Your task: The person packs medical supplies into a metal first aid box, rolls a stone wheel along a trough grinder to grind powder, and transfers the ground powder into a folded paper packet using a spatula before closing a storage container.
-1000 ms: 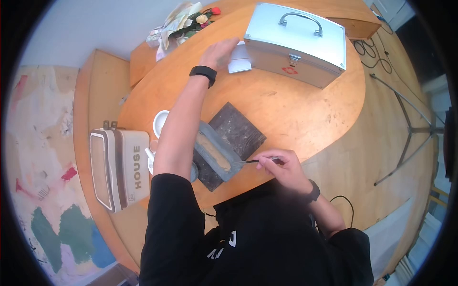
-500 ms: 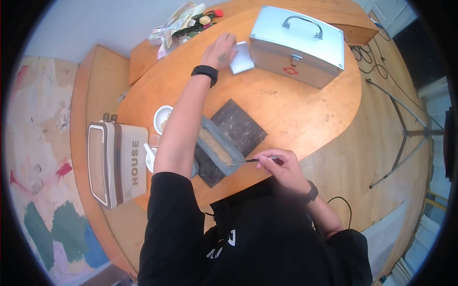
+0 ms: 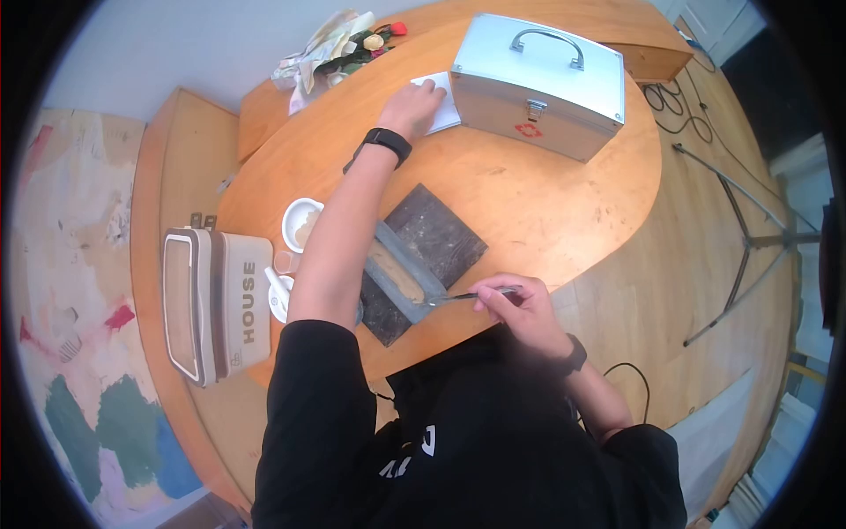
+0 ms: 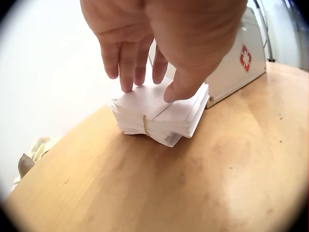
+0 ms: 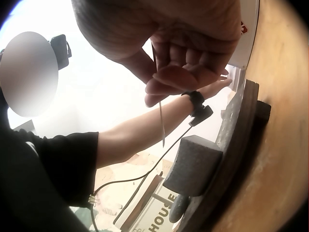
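Note:
A thick stack of folded white papers (image 4: 140, 101), with a yellowish rubber band round it, lies beside the silver first-aid box. Over it is my left hand (image 3: 412, 109), fingers reaching down loosely, the fingertips (image 4: 126, 87) right at the top sheets. My right hand (image 3: 522, 309) pinches a thin metal tool (image 3: 460, 297) with a dark handle between thumb and fingers. Its tip is at the near end of a long grey trough (image 3: 388, 236), in which tan powder (image 3: 397, 275) lies. A dark board (image 3: 441, 231) is under the trough.
The silver box (image 3: 539, 97) with a red cross stands at the back. Left of my forearm are a white bowl (image 3: 288, 227), a small clear cup (image 3: 284, 263) and a white mortar with pestle (image 3: 277, 287). A HOUSE case (image 3: 247, 309) and flowers (image 3: 352, 53) flank the table's left side.
My left hand has moved rightward from beside the white papers to over them. The right hand has kept its grip on the thin tool at the trough's end, nearly still.

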Motion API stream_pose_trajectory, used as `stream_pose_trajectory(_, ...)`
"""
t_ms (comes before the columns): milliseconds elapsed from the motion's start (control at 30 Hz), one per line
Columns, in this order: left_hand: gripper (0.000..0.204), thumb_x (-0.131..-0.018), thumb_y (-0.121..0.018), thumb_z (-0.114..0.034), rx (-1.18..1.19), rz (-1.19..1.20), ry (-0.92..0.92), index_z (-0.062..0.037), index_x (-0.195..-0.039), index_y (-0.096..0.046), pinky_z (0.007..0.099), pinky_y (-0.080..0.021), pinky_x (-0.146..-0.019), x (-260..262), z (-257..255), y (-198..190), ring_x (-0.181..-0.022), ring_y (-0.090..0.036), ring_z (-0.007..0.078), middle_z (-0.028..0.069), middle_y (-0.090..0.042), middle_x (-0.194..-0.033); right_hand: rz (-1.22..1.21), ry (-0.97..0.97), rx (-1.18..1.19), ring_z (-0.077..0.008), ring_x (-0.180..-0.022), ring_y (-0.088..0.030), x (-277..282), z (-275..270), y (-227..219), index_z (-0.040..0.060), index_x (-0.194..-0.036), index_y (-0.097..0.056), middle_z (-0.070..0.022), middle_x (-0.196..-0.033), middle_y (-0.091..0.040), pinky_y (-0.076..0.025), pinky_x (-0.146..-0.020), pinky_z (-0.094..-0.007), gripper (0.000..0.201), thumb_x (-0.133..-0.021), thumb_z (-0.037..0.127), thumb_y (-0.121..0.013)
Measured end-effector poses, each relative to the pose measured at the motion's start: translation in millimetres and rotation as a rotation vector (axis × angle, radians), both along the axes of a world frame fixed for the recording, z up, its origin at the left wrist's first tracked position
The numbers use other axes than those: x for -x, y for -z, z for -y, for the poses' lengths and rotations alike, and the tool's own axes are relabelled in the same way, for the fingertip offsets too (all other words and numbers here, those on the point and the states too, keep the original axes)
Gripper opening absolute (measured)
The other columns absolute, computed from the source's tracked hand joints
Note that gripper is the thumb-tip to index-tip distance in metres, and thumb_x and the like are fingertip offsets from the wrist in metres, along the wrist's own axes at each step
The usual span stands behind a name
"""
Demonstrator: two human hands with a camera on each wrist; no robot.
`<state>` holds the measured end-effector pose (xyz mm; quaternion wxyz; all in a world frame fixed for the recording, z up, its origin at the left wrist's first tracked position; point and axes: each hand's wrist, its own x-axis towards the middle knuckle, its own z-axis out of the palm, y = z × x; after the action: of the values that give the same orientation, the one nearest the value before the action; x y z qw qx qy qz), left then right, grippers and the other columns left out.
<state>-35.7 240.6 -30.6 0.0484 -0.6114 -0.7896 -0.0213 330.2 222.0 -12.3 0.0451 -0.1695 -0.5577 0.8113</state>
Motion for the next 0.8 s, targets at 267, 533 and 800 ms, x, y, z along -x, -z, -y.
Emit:
stream_pose_trajectory(267,0.029,-0.074,-0.063,-0.001,-0.092,-0.068,0.06,-0.002,-0.102,-0.059,0.0439,-0.049,-0.088,-4,-2,0,-0.095,-0.06,0.0347,0.016,-0.058,-0.101,-0.07,0.076,-0.086,-0.0051,-0.065,-0.055,17,-40,-7,0.0004,-0.106,-0.072,-0.0019,-0.082,-0.069,-0.046,-0.059,-0.0209,0.022,-0.1,0.017,-0.058)
stream_pose_trajectory(533,0.015,-0.085,-0.054,-0.004,-0.09,-0.152,0.019,-0.0052,-0.098,-0.061,0.0407,-0.048,-0.088,-3,-4,15,-0.097,-0.061,0.0309,0.014,-0.058,-0.102,-0.03,0.083,-0.51,-0.0092,-0.063,-0.057,86,-93,-17,0.0006,-0.082,-0.066,-0.003,-0.067,-0.062,-0.047,-0.061,-0.0251,0.041,-0.104,0.03,-0.048)
stream_pose_trajectory(800,0.038,-0.072,-0.073,-0.002,-0.145,0.037,0.124,-0.0051,-0.107,-0.059,0.0438,-0.049,-0.087,23,-1,5,-0.102,-0.058,0.0356,0.0149,-0.058,-0.108,-0.027,0.002,-0.665,-0.0221,-0.063,-0.061,155,-104,27,0.0009,-0.078,-0.063,-0.009,-0.067,-0.062,-0.048,-0.064,-0.0358,0.05,-0.104,0.038,-0.041)
